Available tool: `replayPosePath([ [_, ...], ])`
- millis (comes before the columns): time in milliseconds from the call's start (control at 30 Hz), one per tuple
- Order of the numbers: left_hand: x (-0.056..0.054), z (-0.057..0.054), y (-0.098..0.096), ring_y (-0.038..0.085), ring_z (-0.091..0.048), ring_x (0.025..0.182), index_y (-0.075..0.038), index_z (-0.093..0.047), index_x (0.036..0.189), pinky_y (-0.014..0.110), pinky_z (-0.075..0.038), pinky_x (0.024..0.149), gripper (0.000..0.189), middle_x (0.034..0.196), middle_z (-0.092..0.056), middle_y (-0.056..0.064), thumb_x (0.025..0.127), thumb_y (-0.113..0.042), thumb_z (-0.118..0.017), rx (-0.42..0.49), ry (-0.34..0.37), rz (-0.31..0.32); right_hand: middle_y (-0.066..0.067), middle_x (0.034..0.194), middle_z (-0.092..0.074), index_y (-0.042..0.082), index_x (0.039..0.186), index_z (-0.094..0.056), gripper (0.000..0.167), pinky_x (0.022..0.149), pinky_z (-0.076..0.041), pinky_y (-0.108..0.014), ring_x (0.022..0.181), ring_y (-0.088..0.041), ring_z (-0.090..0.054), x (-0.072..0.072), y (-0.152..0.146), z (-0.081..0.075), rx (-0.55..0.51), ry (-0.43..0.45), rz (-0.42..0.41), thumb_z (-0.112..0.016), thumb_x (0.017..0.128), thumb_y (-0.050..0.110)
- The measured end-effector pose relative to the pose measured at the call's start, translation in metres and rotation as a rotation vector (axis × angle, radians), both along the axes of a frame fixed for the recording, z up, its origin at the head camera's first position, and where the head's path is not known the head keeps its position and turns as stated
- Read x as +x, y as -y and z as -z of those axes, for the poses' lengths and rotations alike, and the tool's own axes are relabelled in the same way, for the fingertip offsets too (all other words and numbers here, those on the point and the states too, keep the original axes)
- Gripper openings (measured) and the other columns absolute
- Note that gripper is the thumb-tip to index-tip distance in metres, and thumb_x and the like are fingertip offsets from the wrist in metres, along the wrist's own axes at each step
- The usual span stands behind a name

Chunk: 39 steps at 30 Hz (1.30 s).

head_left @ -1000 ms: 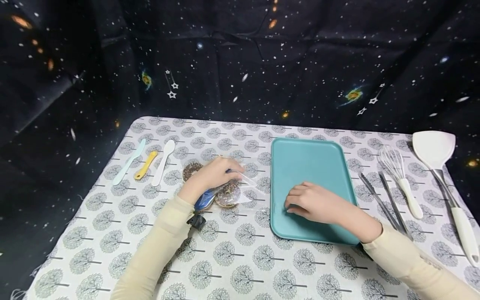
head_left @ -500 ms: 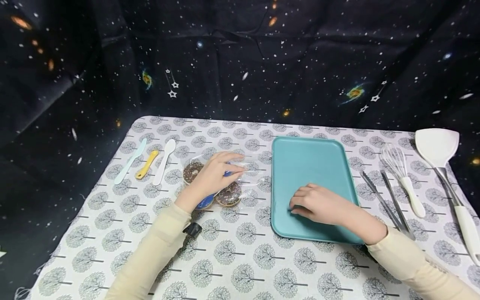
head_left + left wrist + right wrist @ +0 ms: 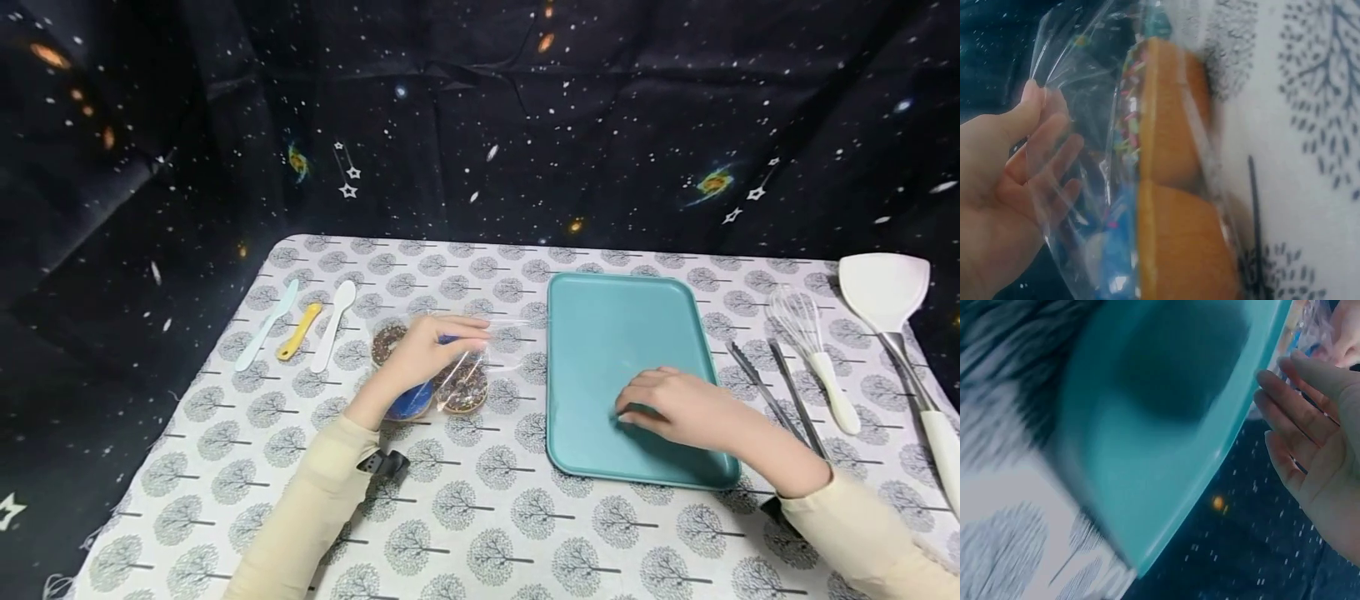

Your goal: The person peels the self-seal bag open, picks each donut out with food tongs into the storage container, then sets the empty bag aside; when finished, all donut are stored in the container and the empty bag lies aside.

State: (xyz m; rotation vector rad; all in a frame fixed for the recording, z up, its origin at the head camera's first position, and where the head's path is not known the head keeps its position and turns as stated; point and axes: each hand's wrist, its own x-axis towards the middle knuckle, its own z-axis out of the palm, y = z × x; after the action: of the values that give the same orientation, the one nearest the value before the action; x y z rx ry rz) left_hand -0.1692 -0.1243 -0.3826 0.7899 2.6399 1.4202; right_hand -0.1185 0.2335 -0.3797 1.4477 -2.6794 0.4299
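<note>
A clear plastic bag [image 3: 1094, 69] lies left of the tray in the head view. Inside it are a blue-iced doughnut [image 3: 411, 404], a chocolate doughnut [image 3: 463, 388] and another chocolate one [image 3: 387, 340]; my left hand partly covers them. That left hand [image 3: 426, 354] pinches the bag's loose film between thumb and fingertips, as the left wrist view shows from the side. Over the lower part of a teal tray [image 3: 607, 321], my right hand [image 3: 684, 410] hovers with relaxed, slightly bent fingers. Nothing is in it in the right wrist view.
Left of the bag lie a pale blue knife [image 3: 266, 327], a short yellow utensil [image 3: 299, 332] and a white spoon [image 3: 333, 328]. To the tray's right are tongs [image 3: 797, 398], a whisk [image 3: 816, 358] and a white spatula [image 3: 885, 292]. A tree-print cloth [image 3: 495, 517] covers the table.
My right hand has moved rightward over the tray. My left hand stays at the bag; its thumb and fingers, farther apart half a second ago, have drawn closer together on the film.
</note>
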Motion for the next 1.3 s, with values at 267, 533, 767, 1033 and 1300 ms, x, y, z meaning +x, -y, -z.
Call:
replayPosePath([
  [267, 0.003, -0.006, 0.000, 0.016, -0.056, 0.117, -0.015, -0.072, 0.104, 0.033, -0.038, 0.104, 0.020, 0.120, -0.064, 0.000, 0.087, -0.024, -0.066, -0.050, -0.061, -0.011, 0.003, 0.087, -0.070, 0.013, 0.089, -0.069, 0.017, 0.073, -0.055, -0.041, 0.079, -0.018, -0.066, 0.000, -0.050, -0.006, -0.018, -0.128, 0.197, -0.075, 0.073, 0.013],
  [533, 0.009, -0.013, -0.005, 0.020, -0.051, 0.121, -0.017, -0.071, 0.104, 0.047, -0.026, 0.110, 0.018, 0.122, -0.062, -0.003, 0.090, -0.025, -0.063, -0.186, -0.137, -0.036, -0.015, 0.097, -0.069, 0.010, 0.098, -0.068, 0.019, 0.066, -0.051, -0.055, 0.083, -0.035, -0.064, 0.005, -0.110, 0.001, 0.061, -0.068, 0.547, -0.071, 0.080, 0.016],
  [767, 0.006, -0.016, -0.011, 0.019, -0.056, 0.114, -0.015, -0.072, 0.096, 0.046, -0.030, 0.108, 0.013, 0.114, -0.066, -0.003, 0.087, -0.022, -0.066, -0.183, -0.140, -0.057, -0.008, 0.082, -0.067, 0.009, 0.094, -0.067, 0.016, 0.052, -0.047, -0.045, 0.065, -0.023, -0.059, 0.016, -0.144, 0.014, 0.130, -0.030, 0.679, -0.070, 0.082, 0.019],
  [1033, 0.004, -0.018, -0.014, 0.018, -0.060, 0.108, -0.015, -0.072, 0.094, 0.047, -0.028, 0.109, 0.013, 0.109, -0.068, -0.002, 0.084, -0.021, -0.070, -0.171, -0.119, -0.094, -0.011, 0.074, -0.059, -0.004, 0.095, -0.052, 0.062, 0.042, -0.037, -0.036, 0.054, -0.021, -0.052, 0.029, -0.161, 0.023, 0.210, 0.228, 0.902, -0.056, 0.086, 0.057],
  [1300, 0.006, -0.015, -0.013, 0.018, -0.059, 0.110, -0.011, -0.072, 0.101, 0.040, -0.033, 0.108, 0.021, 0.110, -0.068, 0.000, 0.083, -0.022, -0.071, -0.088, -0.054, -0.075, -0.007, 0.061, -0.044, -0.007, 0.090, -0.038, 0.071, 0.045, -0.034, -0.033, 0.052, -0.022, -0.045, 0.031, -0.163, 0.031, 0.294, 0.453, 0.943, -0.038, 0.090, 0.064],
])
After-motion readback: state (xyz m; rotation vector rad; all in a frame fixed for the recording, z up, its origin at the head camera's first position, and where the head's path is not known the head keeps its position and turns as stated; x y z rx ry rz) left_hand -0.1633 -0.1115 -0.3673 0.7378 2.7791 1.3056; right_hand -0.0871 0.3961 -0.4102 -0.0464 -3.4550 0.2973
